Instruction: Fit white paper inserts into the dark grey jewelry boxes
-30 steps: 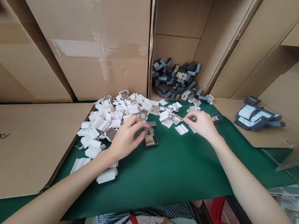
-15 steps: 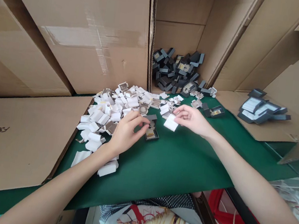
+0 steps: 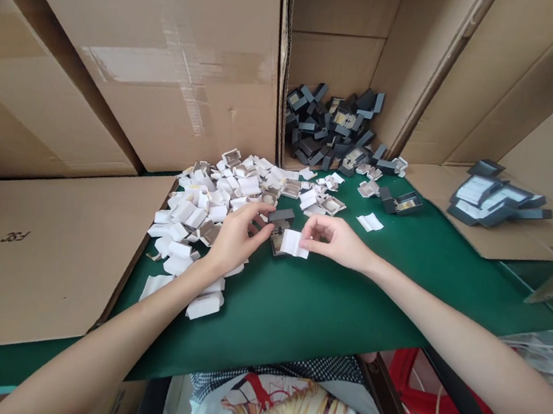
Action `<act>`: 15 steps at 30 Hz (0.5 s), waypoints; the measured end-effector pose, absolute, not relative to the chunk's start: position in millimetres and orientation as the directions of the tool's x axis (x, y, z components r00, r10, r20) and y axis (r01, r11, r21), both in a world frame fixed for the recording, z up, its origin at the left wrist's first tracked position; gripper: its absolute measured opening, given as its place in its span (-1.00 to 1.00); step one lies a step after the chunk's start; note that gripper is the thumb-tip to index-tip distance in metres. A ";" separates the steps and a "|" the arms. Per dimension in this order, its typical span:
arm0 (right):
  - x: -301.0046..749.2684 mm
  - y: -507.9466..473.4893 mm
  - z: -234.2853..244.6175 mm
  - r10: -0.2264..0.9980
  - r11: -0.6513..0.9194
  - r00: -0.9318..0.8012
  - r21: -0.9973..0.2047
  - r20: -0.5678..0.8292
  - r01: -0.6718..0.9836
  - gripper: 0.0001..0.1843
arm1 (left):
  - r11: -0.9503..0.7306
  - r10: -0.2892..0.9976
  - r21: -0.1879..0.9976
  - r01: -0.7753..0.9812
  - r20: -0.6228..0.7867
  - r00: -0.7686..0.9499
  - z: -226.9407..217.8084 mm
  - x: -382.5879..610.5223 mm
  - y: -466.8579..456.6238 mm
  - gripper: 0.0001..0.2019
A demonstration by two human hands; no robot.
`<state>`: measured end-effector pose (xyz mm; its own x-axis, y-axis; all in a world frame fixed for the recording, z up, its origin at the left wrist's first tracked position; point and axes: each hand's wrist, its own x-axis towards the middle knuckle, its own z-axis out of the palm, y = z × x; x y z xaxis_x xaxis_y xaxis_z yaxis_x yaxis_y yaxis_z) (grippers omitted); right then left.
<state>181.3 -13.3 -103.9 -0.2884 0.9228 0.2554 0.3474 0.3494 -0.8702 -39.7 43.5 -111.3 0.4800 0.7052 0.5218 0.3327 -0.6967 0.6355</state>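
A small dark jewellery-type box point(image 3: 282, 218) stands with its lid up on the green table in front of me. My left hand point(image 3: 244, 233) is at its left side, thumb and fingers apart, fingertips close to or touching the box edge. My right hand point(image 3: 333, 241) pinches a folded white card insert point(image 3: 295, 243) between thumb and fingers. The insert is over the right front of the box and covers part of its inside. A pile of white inserts point(image 3: 221, 190) lies beyond and left of my left hand.
A heap of dark boxes point(image 3: 336, 130) fills an open carton at the back. Another open dark box point(image 3: 401, 201) and a loose white insert point(image 3: 370, 222) lie to the right. Dark boxes with white inside point(image 3: 497, 197) rest on a cardboard flap. Large cartons point(image 3: 139, 49) wall the back.
My right hand has moved left and slightly down, bringing the white insert over the dark box. My left thumb and fingers have parted. A loose white insert shows behind the right hand's earlier place.
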 end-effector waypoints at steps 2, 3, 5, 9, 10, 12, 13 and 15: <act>182.2 -12.0 -104.7 0.919 0.370 -0.269 -0.867 0.288 0.335 -0.75 | -0.677 0.721 0.663 0.320 0.508 0.472 -111.5 -39.3 43.5 -0.74; 182.2 -11.6 -105.1 0.916 0.380 -0.260 -0.868 0.306 0.321 -0.77 | -0.669 0.726 0.675 0.312 0.503 0.469 -111.7 -39.2 43.4 -0.73; 181.1 -11.9 -105.8 0.909 0.400 -0.247 -0.869 0.336 0.290 -0.81 | -0.657 0.734 0.693 0.297 0.497 0.464 -112.3 -39.0 43.0 -0.73; 176.5 -14.8 -107.7 0.862 0.503 -0.274 -0.783 0.427 0.365 -0.84 | -0.649 0.736 0.708 0.279 0.491 0.466 -114.8 -38.8 42.8 -0.72; 175.5 -15.3 -108.7 0.835 0.550 -0.296 -0.724 0.465 0.416 -0.83 | -0.649 0.735 0.707 0.281 0.489 0.469 -115.4 -38.8 42.9 -0.71; 174.5 -15.3 -111.8 0.772 0.633 -0.355 -0.586 0.527 0.505 -0.75 | -0.652 0.734 0.701 0.290 0.486 0.474 -116.2 -38.9 43.6 -0.71; 174.4 -14.7 -113.7 0.742 0.665 -0.389 -0.526 0.546 0.530 -0.70 | -0.653 0.734 0.696 0.297 0.486 0.475 -116.4 -39.1 44.0 -0.71; 175.1 -12.6 -117.6 0.691 0.714 -0.455 -0.431 0.562 0.551 -0.61 | -0.656 0.733 0.689 0.308 0.487 0.474 -116.6 -39.3 44.9 -0.71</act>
<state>175.1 -12.6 -117.6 -0.4552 0.6906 0.5620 0.5510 0.7143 -0.4314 -39.3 44.9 -116.6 0.4740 0.7335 0.4872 0.3080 -0.6565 0.6886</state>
